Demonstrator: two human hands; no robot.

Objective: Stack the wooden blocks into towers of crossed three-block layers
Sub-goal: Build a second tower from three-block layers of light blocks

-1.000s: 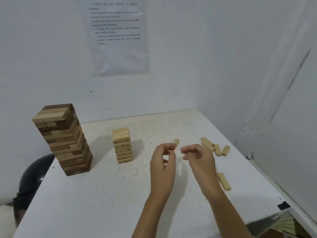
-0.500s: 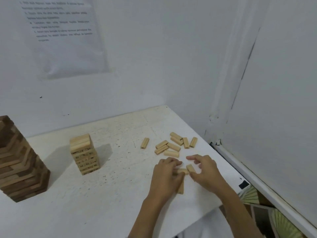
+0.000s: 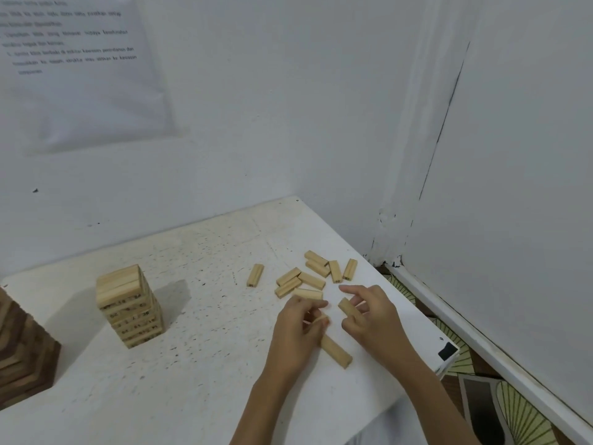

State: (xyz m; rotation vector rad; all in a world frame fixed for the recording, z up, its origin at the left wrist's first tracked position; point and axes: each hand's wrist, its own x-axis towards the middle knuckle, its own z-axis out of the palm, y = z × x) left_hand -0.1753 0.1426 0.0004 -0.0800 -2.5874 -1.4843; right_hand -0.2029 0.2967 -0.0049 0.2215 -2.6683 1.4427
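A small tower of pale wooden blocks (image 3: 130,306) stands on the white table (image 3: 192,380), left of centre. Several loose pale blocks (image 3: 308,279) lie scattered near the table's right corner, and a single block (image 3: 255,275) lies apart to their left. My left hand (image 3: 296,335) has its fingers curled round the end of a pale block (image 3: 321,319). Another block (image 3: 337,351) lies flat on the table, partly under that hand. My right hand (image 3: 373,319) pinches a short block (image 3: 347,306) between thumb and fingers, just right of my left hand.
A taller tower of dark and light blocks (image 3: 22,348) stands at the left edge of view. The table's right edge (image 3: 446,351) runs close to my right hand, with patterned floor below. White walls meet behind the corner, and a printed sheet (image 3: 80,69) hangs on the left wall.
The view has swung right and down. Both hands dropped from mid-air to the loose blocks near the table's right corner and now each holds a block.
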